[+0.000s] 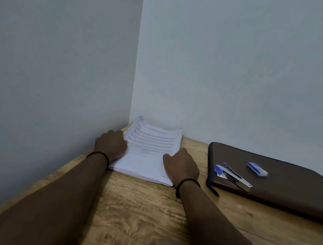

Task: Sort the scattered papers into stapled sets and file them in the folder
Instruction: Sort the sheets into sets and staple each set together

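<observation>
A stack of white printed papers lies on the wooden desk in the corner where two walls meet. My left hand rests at the stack's left edge, its fingers curled against the sheets. My right hand lies on the stack's right near corner, fingers bent over the top page. A closed brown zip folder lies flat to the right. On the folder sit a silver and blue stapler and a small blue and white staple box.
Grey walls close off the desk at the left and the back. The folder's zip pull hangs over its near left corner. Bare wood runs from the papers to the desk's near edge.
</observation>
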